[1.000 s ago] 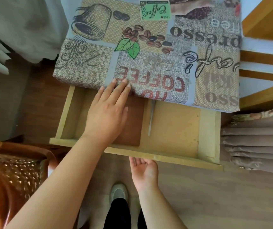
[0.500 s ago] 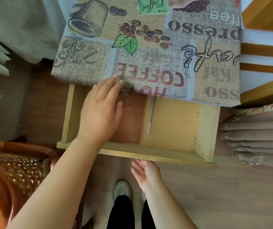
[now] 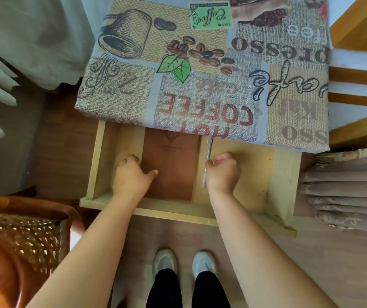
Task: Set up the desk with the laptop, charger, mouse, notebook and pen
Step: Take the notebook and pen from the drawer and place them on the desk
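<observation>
1 head-worn wide-angle view looks steeply down from above and close in, facing forward over the open drawer point(image 3: 200, 210) and the cloth-covered desk point(image 3: 211, 70), with the person's shoes point(image 3: 184, 262) at the bottom edge.

One open drawer point(image 3: 200, 210) sits at six o'clock of the one tabletop point(image 3: 200, 74), which carries one coffee-print cloth. In the drawer lie one brown notebook point(image 3: 173, 161) and, at its three o'clock, one slim silver pen point(image 3: 208, 152). Two hands reach in: the left hand point(image 3: 131, 176) and the right hand point(image 3: 222, 172). Two pale shoes point(image 3: 164, 261) stand on the floor. One wicker chair point(image 3: 18, 241) shows at eight o'clock.
</observation>
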